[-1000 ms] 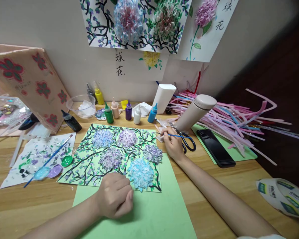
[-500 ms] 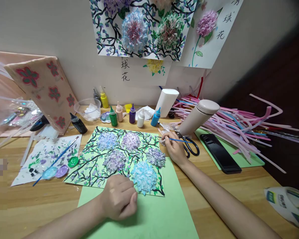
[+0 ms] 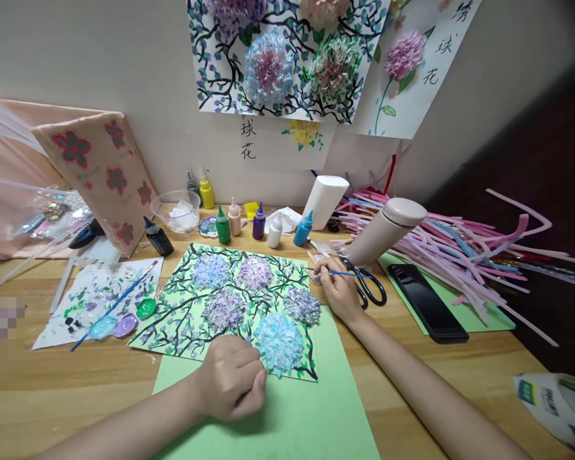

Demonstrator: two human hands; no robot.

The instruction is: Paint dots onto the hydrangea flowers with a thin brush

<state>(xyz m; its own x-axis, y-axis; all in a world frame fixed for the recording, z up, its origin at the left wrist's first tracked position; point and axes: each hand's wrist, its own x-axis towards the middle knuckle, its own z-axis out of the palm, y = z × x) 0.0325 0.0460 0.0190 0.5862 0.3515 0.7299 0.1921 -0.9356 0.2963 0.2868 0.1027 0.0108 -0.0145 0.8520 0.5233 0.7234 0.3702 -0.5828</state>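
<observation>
A flower picture [image 3: 230, 303] with blue and purple paper blossoms and black branches lies on a larger green sheet [image 3: 297, 415]. My left hand [image 3: 232, 377] is a closed fist resting on the picture's near edge, beside the light blue blossom; nothing shows in it. My right hand [image 3: 338, 291] rests at the picture's right edge and pinches a thin blue paintbrush [image 3: 345, 274], its tip on a small white scrap. Black scissors [image 3: 368, 287] lie just right of that hand.
Small paint bottles [image 3: 259, 223] line the back, with a clear bowl [image 3: 175, 211], a white box [image 3: 326, 201] and a beige flask [image 3: 386, 230]. A paint-smeared paper with another brush [image 3: 110, 306] lies left. A black phone [image 3: 429, 303] and pink pipe cleaners [image 3: 460, 243] lie right.
The view has shifted a little, so everything sits lower and further right in frame. Both hands keep their places and grips.
</observation>
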